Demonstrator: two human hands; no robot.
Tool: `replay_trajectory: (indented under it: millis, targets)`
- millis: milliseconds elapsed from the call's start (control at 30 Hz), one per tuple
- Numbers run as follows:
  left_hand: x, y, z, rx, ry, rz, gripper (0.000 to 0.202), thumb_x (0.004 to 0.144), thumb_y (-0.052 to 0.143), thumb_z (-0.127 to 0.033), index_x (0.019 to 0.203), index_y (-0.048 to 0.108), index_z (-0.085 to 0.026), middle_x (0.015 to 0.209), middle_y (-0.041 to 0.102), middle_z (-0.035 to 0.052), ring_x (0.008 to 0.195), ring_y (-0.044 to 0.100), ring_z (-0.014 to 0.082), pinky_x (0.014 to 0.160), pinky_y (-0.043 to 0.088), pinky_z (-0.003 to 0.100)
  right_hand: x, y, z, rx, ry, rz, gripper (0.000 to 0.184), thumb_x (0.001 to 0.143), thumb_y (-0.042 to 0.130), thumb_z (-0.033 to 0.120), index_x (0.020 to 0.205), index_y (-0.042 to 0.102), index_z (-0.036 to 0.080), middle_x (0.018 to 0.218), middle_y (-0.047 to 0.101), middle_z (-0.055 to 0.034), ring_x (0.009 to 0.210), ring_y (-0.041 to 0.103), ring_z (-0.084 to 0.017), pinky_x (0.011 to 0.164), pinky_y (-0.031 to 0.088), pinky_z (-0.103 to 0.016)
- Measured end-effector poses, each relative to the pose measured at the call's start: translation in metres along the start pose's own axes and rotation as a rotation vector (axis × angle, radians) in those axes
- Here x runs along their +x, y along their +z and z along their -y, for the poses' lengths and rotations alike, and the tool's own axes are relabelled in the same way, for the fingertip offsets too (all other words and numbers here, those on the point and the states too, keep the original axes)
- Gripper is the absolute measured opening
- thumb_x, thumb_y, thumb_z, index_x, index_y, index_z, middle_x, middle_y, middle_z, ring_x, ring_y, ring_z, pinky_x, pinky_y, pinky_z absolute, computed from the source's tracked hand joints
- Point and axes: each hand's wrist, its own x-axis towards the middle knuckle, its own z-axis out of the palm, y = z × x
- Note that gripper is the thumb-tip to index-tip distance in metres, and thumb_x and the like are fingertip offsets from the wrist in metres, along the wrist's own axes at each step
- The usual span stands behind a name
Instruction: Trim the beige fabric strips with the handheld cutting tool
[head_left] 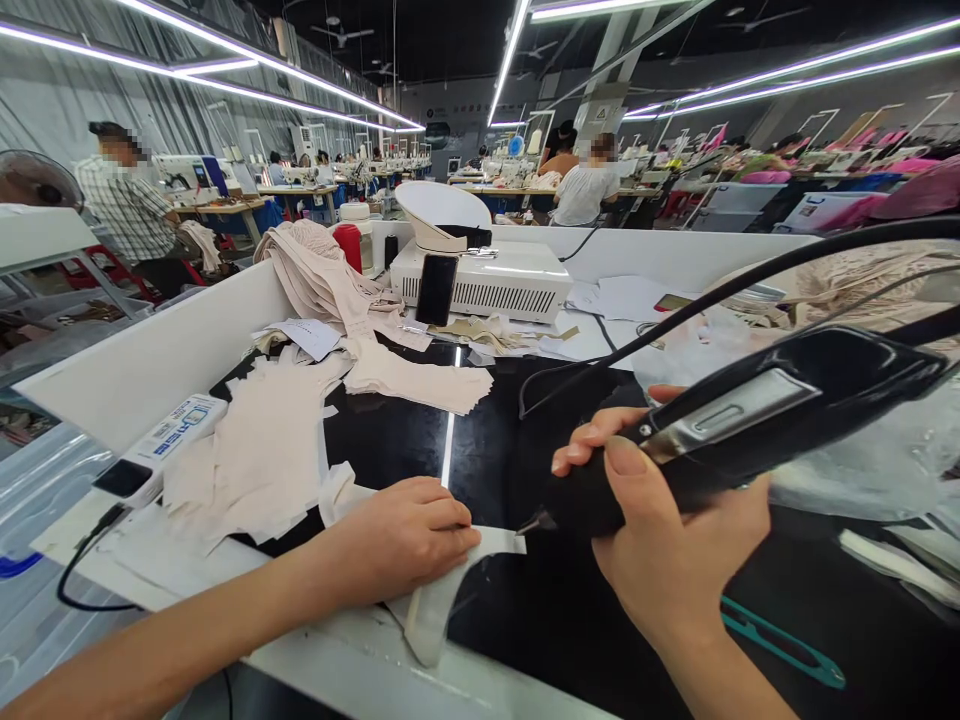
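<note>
My right hand (675, 540) is wrapped round a thick black handheld tool (750, 410) with a silver lever and a cable. Its pointed metal tip (537, 522) is just off the end of a curved, pale strip of fabric (499, 542). My left hand (409, 540) has its fingers together, pressing this strip onto the black work surface (517, 630). Part of the strip is hidden under that hand. Beyond my left forearm lie overlapping cut pieces of beige fabric (259, 440), and further off is another stack of beige strips (420, 378).
A white vented box (495, 280) stands at the back with a phone (437, 288) leaning on it. A white power strip-like device (169, 440) lies left. A teal tool (787, 640) rests right, near clear plastic bags (862, 450). White panels border the table; people sit at machines beyond.
</note>
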Motion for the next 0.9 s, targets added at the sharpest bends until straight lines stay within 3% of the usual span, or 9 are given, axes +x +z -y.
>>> replay_trajectory:
  millis: [100,233,500,600,800,900]
  targets:
    - [0.000,0.001,0.000,0.013,0.001,0.018,0.023,0.136,0.063,-0.018,0.124,0.084,-0.015,0.114,0.087,0.0064,0.102,0.083,0.0197,0.111,0.071,0.036,-0.001,0.008,-0.002,0.047,0.010,0.023,0.052,0.096,0.117,0.055,0.129,0.082,0.034,0.088,0.079,0.0060,0.065,0.075,-0.019,0.060,0.073,-0.034]
    - [0.000,0.003,0.000,0.022,0.000,0.025,0.026,0.136,0.061,-0.018,0.123,0.083,-0.016,0.112,0.086,0.0058,0.099,0.082,0.0200,0.106,0.071,0.037,-0.006,0.017,-0.005,0.075,0.030,0.048,0.044,0.098,0.113,0.041,0.130,0.082,0.035,0.090,0.079,0.0062,0.066,0.074,-0.019,0.058,0.072,-0.032]
    - [0.001,0.005,0.000,0.025,-0.006,0.058,0.020,0.134,0.067,-0.017,0.124,0.083,-0.016,0.114,0.084,0.0063,0.102,0.082,0.0201,0.105,0.071,0.036,-0.008,0.021,-0.003,0.037,0.044,0.041,0.039,0.097,0.107,0.031,0.126,0.081,0.035,0.089,0.079,0.0066,0.069,0.074,-0.019,0.058,0.071,-0.030]
    - [0.001,0.004,-0.001,0.012,-0.012,0.049,0.021,0.134,0.065,-0.017,0.124,0.084,-0.015,0.115,0.085,0.0066,0.102,0.082,0.0202,0.106,0.071,0.036,-0.005,0.017,-0.001,0.016,0.045,0.031,0.039,0.098,0.108,0.034,0.126,0.080,0.035,0.087,0.079,0.0066,0.065,0.075,-0.020,0.058,0.072,-0.033]
    - [0.000,0.000,-0.001,-0.009,-0.012,0.069,0.015,0.133,0.069,-0.017,0.129,0.084,-0.015,0.119,0.087,0.0080,0.105,0.084,0.0207,0.113,0.071,0.037,-0.002,0.006,-0.003,-0.003,0.023,0.024,0.051,0.096,0.116,0.054,0.128,0.081,0.035,0.086,0.080,0.0059,0.062,0.076,-0.022,0.060,0.073,-0.039]
    - [0.000,0.000,-0.001,-0.005,-0.018,0.068,0.020,0.135,0.065,-0.018,0.130,0.084,-0.016,0.119,0.089,0.0077,0.106,0.084,0.0207,0.116,0.071,0.037,-0.002,0.006,-0.002,-0.013,0.031,0.016,0.050,0.096,0.116,0.050,0.126,0.080,0.035,0.086,0.080,0.0063,0.063,0.075,-0.021,0.060,0.073,-0.037]
